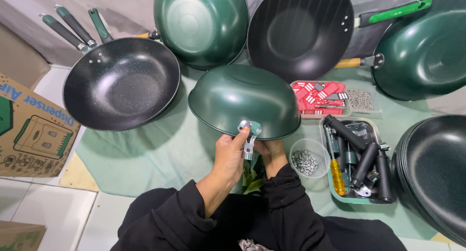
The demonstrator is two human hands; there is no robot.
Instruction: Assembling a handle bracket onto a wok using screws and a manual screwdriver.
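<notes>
Holding a green wok (244, 100) upside down over the lap, rim tipped toward the camera, above a pale green cloth (160, 154). Left hand (229, 159) closed around a small metal bracket (249, 134) at the wok's near rim, thumb pressed on top. Right hand (272, 154) mostly hidden beneath the wok, fingers curled under the rim just beside the bracket; hard to tell exactly what it grips.

At far left, lying on white floor tiles, a brown cardboard box (29, 129) with green printing and a line drawing of an appliance, cut off by the frame edge. Another cardboard corner (19, 234) at bottom left, mostly out of view. Behind the wok to the right, a shallow tray of red-and-white labels (318, 98), stacked loosely, print too small to read. Beside it, a heap of small silvery hardware (360, 99). Nearer, a clear round tub (308, 159) with metal pieces inside, kind unclear. Next to that, a pale green tray (361, 197) packed with black handles and a yellow-handled screwdriver (337, 176).

Around the cloth: a black speckled wok (121, 83) at left with several green-grey handles stacked behind it, a green wok (201, 25) and a black wok (301, 30) propped upright at the back, a green wok (427, 49) at upper right partly cropped, and a stack of dark woks (434, 173) cut off at the right edge.
</notes>
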